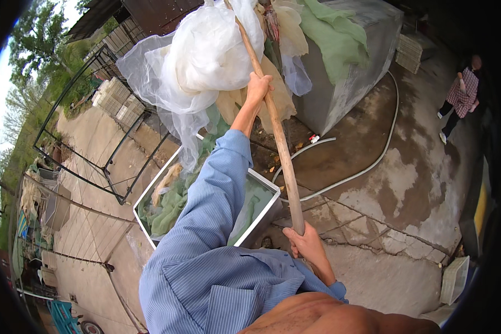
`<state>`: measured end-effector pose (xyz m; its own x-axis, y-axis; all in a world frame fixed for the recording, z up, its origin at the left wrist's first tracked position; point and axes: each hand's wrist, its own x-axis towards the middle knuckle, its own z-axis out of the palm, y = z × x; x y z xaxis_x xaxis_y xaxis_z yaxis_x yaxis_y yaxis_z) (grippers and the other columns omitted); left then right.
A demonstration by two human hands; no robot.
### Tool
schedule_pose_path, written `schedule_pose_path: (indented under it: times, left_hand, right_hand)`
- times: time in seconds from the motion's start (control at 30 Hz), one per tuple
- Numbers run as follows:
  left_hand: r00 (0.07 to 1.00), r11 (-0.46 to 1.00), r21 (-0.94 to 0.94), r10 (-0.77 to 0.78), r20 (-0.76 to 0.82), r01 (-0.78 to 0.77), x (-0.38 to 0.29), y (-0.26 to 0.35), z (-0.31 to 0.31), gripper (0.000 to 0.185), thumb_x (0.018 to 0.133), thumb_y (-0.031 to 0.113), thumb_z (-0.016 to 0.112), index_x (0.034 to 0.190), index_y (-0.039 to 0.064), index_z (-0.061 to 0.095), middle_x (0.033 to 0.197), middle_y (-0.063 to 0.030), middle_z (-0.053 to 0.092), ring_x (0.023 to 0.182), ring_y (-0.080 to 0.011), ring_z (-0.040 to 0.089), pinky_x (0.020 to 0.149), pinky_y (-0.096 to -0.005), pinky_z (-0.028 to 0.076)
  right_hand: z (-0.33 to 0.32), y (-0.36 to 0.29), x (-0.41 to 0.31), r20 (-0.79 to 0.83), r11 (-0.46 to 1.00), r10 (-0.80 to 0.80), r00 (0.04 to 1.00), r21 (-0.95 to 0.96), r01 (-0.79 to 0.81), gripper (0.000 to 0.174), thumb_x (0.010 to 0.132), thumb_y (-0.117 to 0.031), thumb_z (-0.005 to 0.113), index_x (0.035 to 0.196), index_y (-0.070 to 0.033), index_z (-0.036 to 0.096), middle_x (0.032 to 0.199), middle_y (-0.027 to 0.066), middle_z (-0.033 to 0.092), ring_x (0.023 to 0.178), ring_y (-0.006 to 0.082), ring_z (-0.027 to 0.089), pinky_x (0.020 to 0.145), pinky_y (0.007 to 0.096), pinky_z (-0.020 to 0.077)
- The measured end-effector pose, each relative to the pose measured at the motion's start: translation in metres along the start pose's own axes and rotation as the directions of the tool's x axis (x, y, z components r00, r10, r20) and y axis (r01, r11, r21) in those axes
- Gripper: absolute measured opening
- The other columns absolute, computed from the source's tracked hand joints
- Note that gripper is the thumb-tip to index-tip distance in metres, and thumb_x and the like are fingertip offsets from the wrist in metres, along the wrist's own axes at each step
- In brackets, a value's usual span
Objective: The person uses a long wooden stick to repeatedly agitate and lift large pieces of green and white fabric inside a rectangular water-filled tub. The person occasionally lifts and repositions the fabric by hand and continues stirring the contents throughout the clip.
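My left hand (pixel 257 88) grips the upper part of a long wooden pole (pixel 280 142). Lower down, near my waist, my right hand (pixel 308 248) is closed around the pole's thick end. A large bundle of white mesh netting (pixel 208 50) hangs at the pole's far part, whose tip is out of view. Its loose end trails down over a white-rimmed rectangular tub (pixel 264 180). Green netting (pixel 167 215) lies in the tub's water, with a tan piece (pixel 167 181) on it. My left sleeve hides part of the tub.
Beyond the tub stands a big grey tank (pixel 350 92), with green mesh cloth (pixel 338 41) draped over it. A pale hose (pixel 395 112) curves across the wet concrete. Another person (pixel 463 92) stands at the right. Metal framing (pixel 67 89) and stacked crates (pixel 117 100) are on the left.
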<state>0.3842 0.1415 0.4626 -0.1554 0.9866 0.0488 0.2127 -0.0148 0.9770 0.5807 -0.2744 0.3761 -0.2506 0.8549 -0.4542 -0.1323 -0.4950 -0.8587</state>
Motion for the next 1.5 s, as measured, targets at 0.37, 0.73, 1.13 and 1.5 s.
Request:
schedule_pose_path:
  times: [0.37, 0.73, 1.13, 1.5]
  left_hand:
    - [0.996, 0.995, -0.068, 0.074, -0.039, -0.077, -0.044, -0.045, 0.023, 0.038, 0.093, 0.019, 0.068, 0.115, 0.002, 0.042, 0.08, -0.01, 0.062, 0.064, -0.0207, 0.063, 0.054, -0.0365, 0.053]
    - [0.956, 0.712, -0.65, -0.106, 0.274, 0.265, -0.211, -0.095, 0.063, 0.038, 0.092, 0.006, 0.069, 0.119, 0.005, 0.041, 0.089, -0.0113, 0.064, 0.071, -0.0232, 0.07, 0.068, -0.0403, 0.061]
    - [0.509, 0.015, -0.577, -0.491, 0.707, 0.817, -0.33, -0.259, 0.115, 0.01, 0.101, 0.008, 0.058, 0.107, 0.001, 0.058, 0.107, -0.0132, 0.07, 0.107, -0.0316, 0.073, 0.098, -0.0458, 0.06]
    - [0.498, -0.267, -0.687, -0.522, 0.692, 0.676, -0.238, -0.372, 0.12, 0.012, 0.1, 0.018, 0.061, 0.104, 0.006, 0.059, 0.099, -0.0126, 0.07, 0.098, -0.0347, 0.072, 0.095, -0.0562, 0.059]
  right_hand:
    - [-0.036, 0.067, -0.007, -0.065, 0.996, 0.085, 0.994, -0.015, -0.087, 0.027, 0.095, -0.02, 0.077, 0.087, -0.003, 0.058, 0.061, -0.001, 0.053, 0.044, 0.0074, 0.048, 0.039, 0.0262, 0.0377]
    - [-0.2, 0.19, -0.052, -0.441, 0.682, -0.197, 0.875, -0.703, -0.201, 0.03, 0.091, -0.019, 0.08, 0.089, 0.0, 0.057, 0.07, 0.0152, 0.059, 0.062, 0.0299, 0.059, 0.062, 0.0428, 0.0495]
    - [-0.32, 0.055, -0.211, -0.363, -0.176, -0.345, 0.866, -0.881, -0.439, 0.038, 0.081, -0.019, 0.084, 0.104, 0.0, 0.06, 0.093, 0.0233, 0.067, 0.089, 0.0471, 0.065, 0.074, 0.0527, 0.0516]
    - [-0.14, -0.03, -0.117, -0.317, -0.485, -0.193, 0.929, -0.792, -0.371, 0.044, 0.087, -0.032, 0.081, 0.102, -0.002, 0.053, 0.087, 0.0213, 0.068, 0.078, 0.0421, 0.07, 0.064, 0.0492, 0.0549]
